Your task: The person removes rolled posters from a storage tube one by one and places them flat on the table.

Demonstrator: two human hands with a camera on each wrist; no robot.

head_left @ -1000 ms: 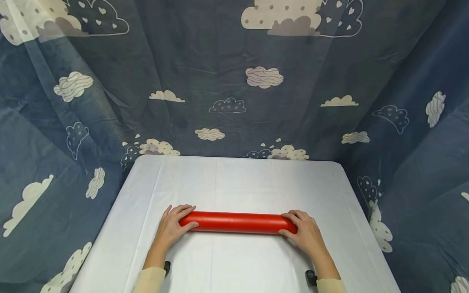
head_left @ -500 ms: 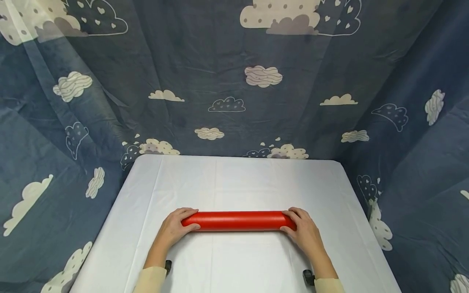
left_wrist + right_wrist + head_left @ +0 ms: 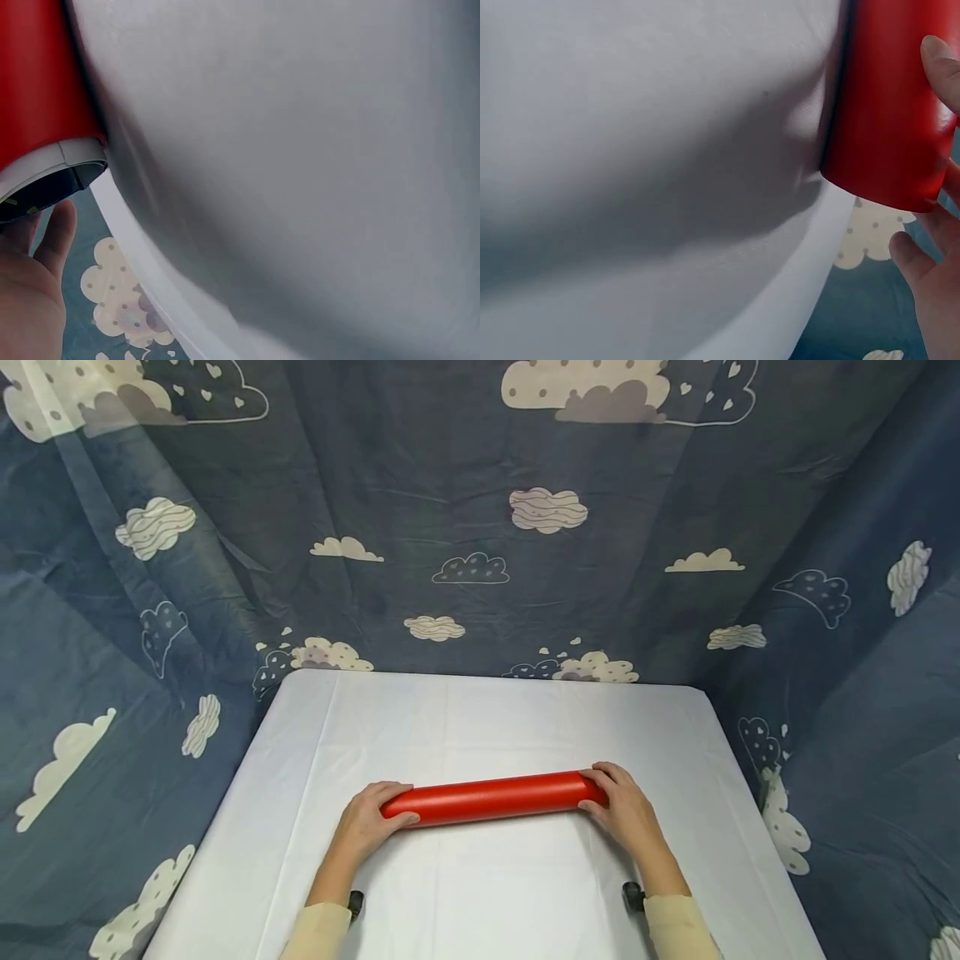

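Note:
A long red tube lies across the white table, its right end farther from me than its left. My left hand grips the left end, thumb on the near side and fingers over the far side. At the other end my right hand holds it in the same manner. In the left wrist view, the tube's end shows a pale rim around a dark hollow, with part of the left hand beside it. The right wrist view has the right thumb lying on the red surface.
The white-covered table has rounded far corners. Behind it and on both sides hangs a dark blue curtain with a cloud print. A small black device sits at the right wrist, and another black device at the left.
The tube has gone from nearly level across the view to slanted. Its right end moved away from me with the right hand; the left hand shifted slightly right. Both hands keep their hold.

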